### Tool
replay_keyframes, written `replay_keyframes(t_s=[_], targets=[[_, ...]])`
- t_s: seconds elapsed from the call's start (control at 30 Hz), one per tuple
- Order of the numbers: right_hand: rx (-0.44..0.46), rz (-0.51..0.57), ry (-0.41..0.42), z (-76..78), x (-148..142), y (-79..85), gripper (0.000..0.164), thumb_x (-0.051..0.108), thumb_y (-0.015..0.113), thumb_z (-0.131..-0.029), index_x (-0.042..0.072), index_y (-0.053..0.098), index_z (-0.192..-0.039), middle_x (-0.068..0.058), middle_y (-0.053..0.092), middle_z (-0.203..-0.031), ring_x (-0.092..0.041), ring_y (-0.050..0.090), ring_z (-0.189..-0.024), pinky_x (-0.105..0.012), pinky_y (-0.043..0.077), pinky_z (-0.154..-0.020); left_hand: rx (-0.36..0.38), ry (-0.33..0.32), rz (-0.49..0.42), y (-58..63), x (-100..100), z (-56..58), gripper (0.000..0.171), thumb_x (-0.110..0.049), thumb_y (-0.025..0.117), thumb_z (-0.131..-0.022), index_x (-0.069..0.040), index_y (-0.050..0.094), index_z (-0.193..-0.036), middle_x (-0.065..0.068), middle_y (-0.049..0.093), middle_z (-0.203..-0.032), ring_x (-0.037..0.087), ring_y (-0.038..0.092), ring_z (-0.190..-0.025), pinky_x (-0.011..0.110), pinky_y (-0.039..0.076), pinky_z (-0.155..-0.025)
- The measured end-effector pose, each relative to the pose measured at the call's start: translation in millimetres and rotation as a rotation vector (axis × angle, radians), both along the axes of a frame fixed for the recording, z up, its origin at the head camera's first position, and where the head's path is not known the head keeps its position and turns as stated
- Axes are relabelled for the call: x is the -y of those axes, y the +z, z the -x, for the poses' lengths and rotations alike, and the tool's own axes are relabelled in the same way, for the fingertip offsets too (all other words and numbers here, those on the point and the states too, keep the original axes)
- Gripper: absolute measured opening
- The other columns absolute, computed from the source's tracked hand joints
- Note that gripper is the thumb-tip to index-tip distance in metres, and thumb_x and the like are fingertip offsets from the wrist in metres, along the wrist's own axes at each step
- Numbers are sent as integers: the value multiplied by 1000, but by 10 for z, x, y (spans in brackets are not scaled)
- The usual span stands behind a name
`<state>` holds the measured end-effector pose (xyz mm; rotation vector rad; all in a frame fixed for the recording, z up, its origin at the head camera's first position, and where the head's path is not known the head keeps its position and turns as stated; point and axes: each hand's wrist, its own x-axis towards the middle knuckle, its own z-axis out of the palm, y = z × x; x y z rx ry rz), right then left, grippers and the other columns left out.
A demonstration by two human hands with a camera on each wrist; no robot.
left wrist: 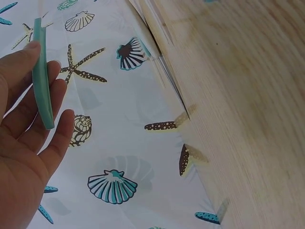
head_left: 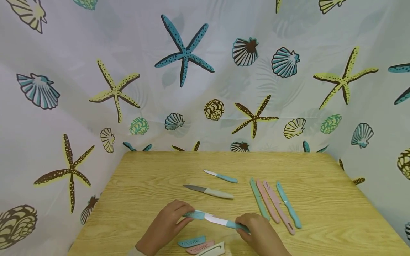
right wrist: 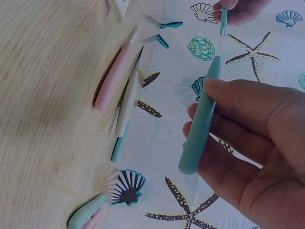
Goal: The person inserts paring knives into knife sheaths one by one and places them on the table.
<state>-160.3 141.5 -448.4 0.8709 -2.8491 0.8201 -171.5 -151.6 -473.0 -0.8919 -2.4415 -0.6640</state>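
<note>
My left hand pinches a light teal knife sheath between thumb and fingers. My right hand grips the teal handle of a small knife. Its pale blade points left, tip at the mouth of the sheath; whether the tip is inside, I cannot tell. Both are held above the wooden table. Beyond them lie a cream-handled knife with a grey blade and a blue-handled knife. A pink-handled knife on the table is mostly hidden in the head view.
Near the front edge lie a blue sheath, a pink sheath and a white sheath. At right, several pastel knives lie side by side, among them a green one and a blue one. Patterned cloth surrounds the table.
</note>
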Motion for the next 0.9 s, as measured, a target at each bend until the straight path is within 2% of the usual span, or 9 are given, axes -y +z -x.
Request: replay_keyframes(t_s=[0.33,0.9], targets=[[-47,-6,21,-19,13,-7,13,4,77,-77,8,72,-88,3,71,-86,-9,65,-76,-19,53,-67,-14,-27,-7,-1,-37,-18,26,-15,80,-77,-15,70,-101,-8,65,-101,7,60,-92,23,54,-77],[-108,-8,58,-24,85,18,12,4,76,-79,4,71,-90,-1,72,-88,-14,69,-78,-19,55,-67,15,-66,12,-17,-130,-17,23,-16,78,-79,-13,70,-100,-7,64,-101,7,59,-90,20,52,-74]])
